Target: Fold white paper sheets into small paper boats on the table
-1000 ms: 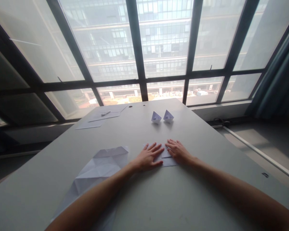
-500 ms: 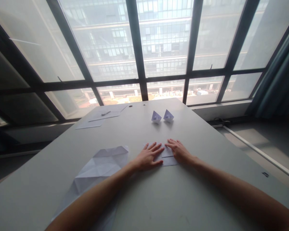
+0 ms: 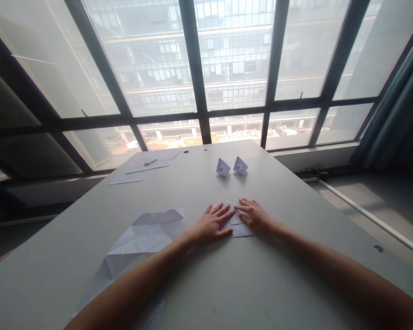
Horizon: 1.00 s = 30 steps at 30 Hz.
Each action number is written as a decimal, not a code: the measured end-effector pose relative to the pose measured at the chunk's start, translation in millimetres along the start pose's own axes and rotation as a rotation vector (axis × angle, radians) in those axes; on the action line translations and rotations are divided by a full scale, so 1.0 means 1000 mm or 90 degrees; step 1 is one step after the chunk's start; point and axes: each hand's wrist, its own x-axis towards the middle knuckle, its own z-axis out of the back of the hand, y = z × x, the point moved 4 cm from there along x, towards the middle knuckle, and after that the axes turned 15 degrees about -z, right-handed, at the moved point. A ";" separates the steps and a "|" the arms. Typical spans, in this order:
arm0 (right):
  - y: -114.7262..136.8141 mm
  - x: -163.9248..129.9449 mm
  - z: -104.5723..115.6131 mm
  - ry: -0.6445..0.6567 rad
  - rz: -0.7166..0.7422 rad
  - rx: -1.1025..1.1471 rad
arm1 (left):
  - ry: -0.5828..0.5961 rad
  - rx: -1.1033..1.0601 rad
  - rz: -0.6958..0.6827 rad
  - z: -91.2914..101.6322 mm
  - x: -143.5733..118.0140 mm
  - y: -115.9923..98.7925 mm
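Observation:
A folded sheet of white paper [image 3: 242, 230] lies flat on the pale table under both hands, which cover much of it. Across its left part rests my left hand [image 3: 214, 223], palm down with the fingers spread. My right hand [image 3: 256, 215] lies on its right side, fingers stretched out and pointing towards the left fingertips. Beyond the hands stand two folded paper boats [image 3: 223, 168], side by side and upright. Left of my left hand is a larger creased sheet of paper [image 3: 137, 243], partly hidden by my left forearm.
At the table's far left lie several flat sheets of paper [image 3: 127, 178] with a small pen-like object [image 3: 150, 162] on top. A large window [image 3: 234, 55] rises behind the table [image 3: 296, 284]. A dark curtain [image 3: 392, 119] hangs at the right.
My right hand has shifted slightly on the folded paper, and its fingers are spread a little more. My left hand stays in place.

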 end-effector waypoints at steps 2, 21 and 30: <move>0.001 -0.001 0.000 0.016 0.016 -0.001 | 0.003 -0.001 0.000 0.000 0.000 0.000; 0.006 -0.004 0.001 0.015 0.038 -0.016 | -0.009 -0.012 0.001 0.001 0.000 -0.001; 0.006 -0.004 0.001 0.010 0.037 -0.014 | 0.001 -0.006 0.001 0.000 0.001 0.000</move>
